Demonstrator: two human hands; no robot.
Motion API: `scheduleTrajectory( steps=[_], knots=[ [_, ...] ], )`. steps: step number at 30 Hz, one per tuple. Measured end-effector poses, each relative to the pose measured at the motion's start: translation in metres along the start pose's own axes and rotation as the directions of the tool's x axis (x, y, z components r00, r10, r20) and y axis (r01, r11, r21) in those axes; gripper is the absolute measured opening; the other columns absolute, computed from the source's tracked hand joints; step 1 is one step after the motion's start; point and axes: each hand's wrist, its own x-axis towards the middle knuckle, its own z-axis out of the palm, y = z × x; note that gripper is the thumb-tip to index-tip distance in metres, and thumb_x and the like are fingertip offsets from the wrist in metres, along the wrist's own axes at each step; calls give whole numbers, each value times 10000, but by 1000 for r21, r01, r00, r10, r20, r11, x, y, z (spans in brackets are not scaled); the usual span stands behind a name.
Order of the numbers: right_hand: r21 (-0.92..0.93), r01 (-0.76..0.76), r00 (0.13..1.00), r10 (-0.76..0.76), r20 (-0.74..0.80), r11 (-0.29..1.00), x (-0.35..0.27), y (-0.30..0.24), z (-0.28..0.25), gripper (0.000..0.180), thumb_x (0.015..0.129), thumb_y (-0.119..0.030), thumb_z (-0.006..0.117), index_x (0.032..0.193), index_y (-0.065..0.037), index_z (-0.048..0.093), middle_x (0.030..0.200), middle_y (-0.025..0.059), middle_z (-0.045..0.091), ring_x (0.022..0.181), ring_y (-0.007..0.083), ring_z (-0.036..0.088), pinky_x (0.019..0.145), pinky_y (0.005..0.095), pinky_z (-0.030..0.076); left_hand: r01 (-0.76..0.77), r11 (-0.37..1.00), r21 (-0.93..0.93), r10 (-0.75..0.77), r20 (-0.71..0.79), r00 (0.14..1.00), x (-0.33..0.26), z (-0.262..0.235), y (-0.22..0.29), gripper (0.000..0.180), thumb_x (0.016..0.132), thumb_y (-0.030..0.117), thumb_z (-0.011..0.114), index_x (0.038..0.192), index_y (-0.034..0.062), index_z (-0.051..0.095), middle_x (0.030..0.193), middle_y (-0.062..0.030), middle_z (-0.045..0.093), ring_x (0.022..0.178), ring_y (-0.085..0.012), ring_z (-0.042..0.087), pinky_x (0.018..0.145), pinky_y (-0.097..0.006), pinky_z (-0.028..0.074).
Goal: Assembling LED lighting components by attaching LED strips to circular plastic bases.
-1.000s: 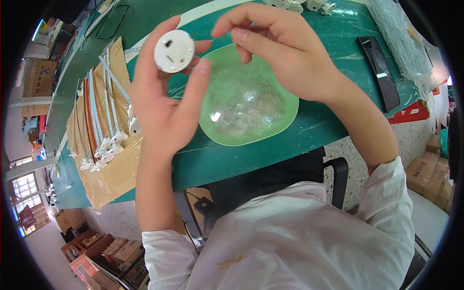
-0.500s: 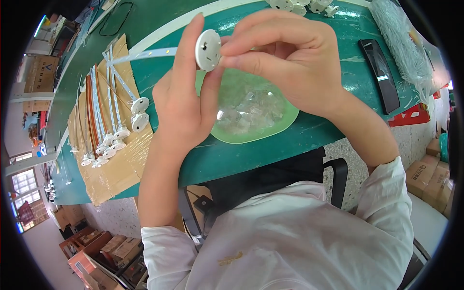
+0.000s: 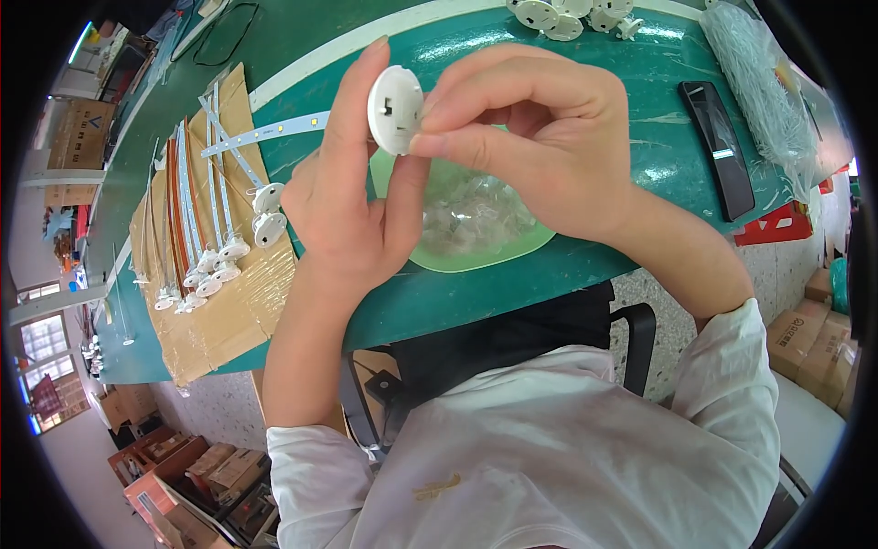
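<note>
Holding a round white plastic disc (image 3: 395, 108) up above the table, the left hand (image 3: 352, 215) has its forefinger stretched straight along the far side of the disc and its thumb pressed against the near edge, so the disc stands on edge, pinched between them. The right hand (image 3: 540, 137) comes in from the other side with its fingers curled; its thumb and forefinger tips meet at the rim of the disc, pinching at it, though whether a small part sits between those tips cannot be told.

Directly below both hands lies a shallow green dish (image 3: 476, 258) on the green table (image 3: 640, 64), and clear plastic bits (image 3: 466, 215) fill its middle. To the left of the dish a sheet of brown cardboard (image 3: 229, 311) carries a row of long white strips (image 3: 206, 183), each ending in a small white round cap (image 3: 268, 229) near the cardboard's lower half. At the far edge of the table more white discs (image 3: 558, 16) lie in a loose cluster. A black flat remote-like bar (image 3: 718, 146) lies to the right, and beside it a clear bag of thin white pieces (image 3: 759, 82). A black chair (image 3: 512, 339) shows under the table edge.
</note>
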Motion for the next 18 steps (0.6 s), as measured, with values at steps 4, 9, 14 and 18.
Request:
scheduleTrajectory(
  steps=[4,9,14,18],
  knots=[
    [-35,-100,994,99,-44,994,-1,-5,5,161,809,112,736,950,35,728,1001,137,698,856,166,687,708,253,561,31,998,-53,-30,24,999,-3,1,2,607,802,-33,719,1378,-42,530,1069,-204,713,752,-250,731,623,-278,545],
    [-222,39,999,-31,39,974,2,-5,0,156,833,65,726,986,34,730,992,131,713,861,160,689,706,248,561,73,996,-43,-72,30,997,-8,-1,-8,624,776,-61,706,1377,-39,538,1049,-206,716,744,-253,730,624,-281,543],
    [-233,90,992,-66,109,968,6,-6,-7,129,852,55,706,980,40,716,971,126,710,849,166,686,713,254,567,51,997,-59,-49,42,998,-3,0,-3,624,751,-73,711,1356,-36,563,1005,-201,721,735,-251,726,626,-281,543],
    [-239,113,993,-100,68,964,4,-2,0,115,854,74,679,964,48,692,936,120,699,834,165,680,715,256,570,60,997,-51,-59,16,998,-3,3,4,625,743,-78,717,1349,-31,575,939,-179,728,703,-248,719,625,-283,544]
  ],
)
